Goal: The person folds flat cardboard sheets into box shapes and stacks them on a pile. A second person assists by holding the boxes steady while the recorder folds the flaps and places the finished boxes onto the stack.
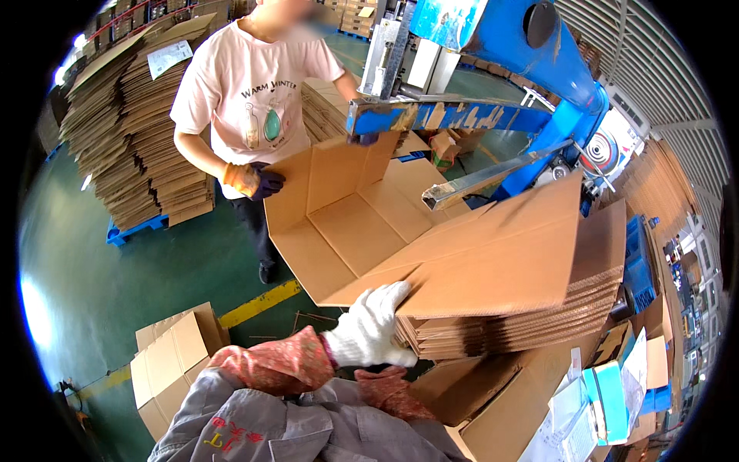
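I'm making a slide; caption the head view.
White-gloved left hand touching an open cardboard box, which a co-worker holds beside a blue machine.

dark lettering [269, 90] on a co-worker's pink t-shirt [250, 115], red and yellow characters [232, 434] on a grey jacket [296, 427]

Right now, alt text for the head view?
A white-gloved left hand is at the near edge of a partly folded cardboard box, above a cardboard stack. A co-worker's gloved hand holds its far flap; blue machine beyond.

White-gloved left fingers [385, 298] touch a brown carton [469, 262].
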The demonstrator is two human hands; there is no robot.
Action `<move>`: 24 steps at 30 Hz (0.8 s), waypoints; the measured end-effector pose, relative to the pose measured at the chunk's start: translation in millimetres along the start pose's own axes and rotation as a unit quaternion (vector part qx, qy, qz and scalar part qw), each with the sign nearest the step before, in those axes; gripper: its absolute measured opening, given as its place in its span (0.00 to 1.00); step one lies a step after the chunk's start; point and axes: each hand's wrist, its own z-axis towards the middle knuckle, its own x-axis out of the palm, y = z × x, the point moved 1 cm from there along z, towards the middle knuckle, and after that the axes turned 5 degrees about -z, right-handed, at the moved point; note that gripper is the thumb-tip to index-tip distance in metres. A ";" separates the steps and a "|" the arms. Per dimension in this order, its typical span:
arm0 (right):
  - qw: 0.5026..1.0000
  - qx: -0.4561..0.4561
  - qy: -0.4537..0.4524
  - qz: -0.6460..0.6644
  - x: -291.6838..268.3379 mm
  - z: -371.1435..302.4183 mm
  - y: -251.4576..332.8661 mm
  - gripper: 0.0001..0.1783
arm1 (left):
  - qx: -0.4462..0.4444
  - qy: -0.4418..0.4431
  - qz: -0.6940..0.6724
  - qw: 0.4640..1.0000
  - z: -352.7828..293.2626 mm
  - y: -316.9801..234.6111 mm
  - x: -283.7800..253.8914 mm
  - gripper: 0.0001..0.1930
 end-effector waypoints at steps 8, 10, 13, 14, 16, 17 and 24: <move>0.976 -0.028 0.117 0.182 54.8 41.2 89.6 0.34 | -0.089 0.036 0.157 0.983 51.5 -7.4 -41.2 0.20; 0.959 -0.154 0.138 0.195 41.6 76.4 105.1 0.34 | -0.063 0.021 0.165 0.984 52.2 -21.9 -37.2 0.20; 0.967 -0.215 0.112 0.075 40.6 103.9 189.3 0.35 | -0.067 0.039 0.079 0.994 53.6 -39.0 -49.0 0.19; 0.970 -0.221 0.098 0.028 39.7 109.1 212.2 0.35 | -0.127 0.024 -0.055 0.990 55.8 -39.0 -54.3 0.19; 0.951 -0.286 0.120 -0.005 22.7 130.1 225.3 0.32 | -0.252 0.057 -0.365 0.894 71.1 -63.4 -80.0 0.23; 0.939 -0.321 0.125 -0.022 11.0 139.7 233.3 0.31 | -0.253 0.057 -0.420 0.869 73.0 -63.6 -76.5 0.25; 0.815 -0.347 0.239 -0.397 46.4 143.1 284.6 0.14 | -0.305 -0.117 -0.694 0.642 56.8 -60.3 -61.1 0.30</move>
